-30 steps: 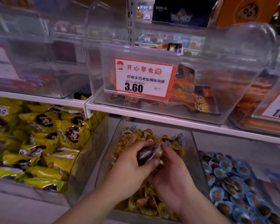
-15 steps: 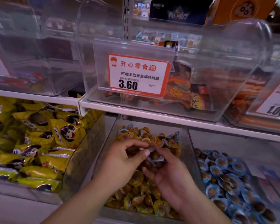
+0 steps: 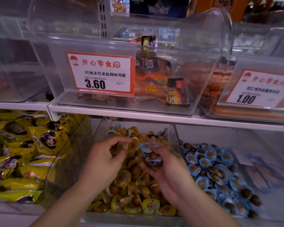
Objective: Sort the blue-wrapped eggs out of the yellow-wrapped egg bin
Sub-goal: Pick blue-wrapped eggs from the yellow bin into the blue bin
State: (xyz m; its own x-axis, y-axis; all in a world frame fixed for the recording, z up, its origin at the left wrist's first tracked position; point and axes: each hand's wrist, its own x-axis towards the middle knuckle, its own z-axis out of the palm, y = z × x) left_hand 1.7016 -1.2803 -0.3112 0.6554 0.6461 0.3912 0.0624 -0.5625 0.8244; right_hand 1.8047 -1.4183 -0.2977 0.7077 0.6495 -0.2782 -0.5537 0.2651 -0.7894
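A clear bin (image 3: 92, 145) on the lower shelf holds a heap of yellow-wrapped eggs (image 3: 134, 187), with a few blue-wrapped eggs (image 3: 113, 129) mixed in at its far end. My right hand (image 3: 167, 171) hovers over the heap and holds a small bunch of blue-wrapped eggs (image 3: 150, 154) in its curled fingers. My left hand (image 3: 103, 159) is over the left side of the heap, fingers curled with the tips among the yellow wrappers; whether it grips one is not visible. To the right, a second bin holds the blue-wrapped eggs (image 3: 220, 174).
A white shelf edge (image 3: 138, 116) runs just above the bins. On it stands a clear bin with a 3.60 price tag (image 3: 100, 72) and another with a 1.00 tag (image 3: 259, 89). Yellow snack bags (image 3: 26, 154) fill the bin at left.
My hands have parted: the right one now holds the blue-wrapped eggs alone, while the left has drawn back to the left over the yellow heap. The view has dropped slightly.
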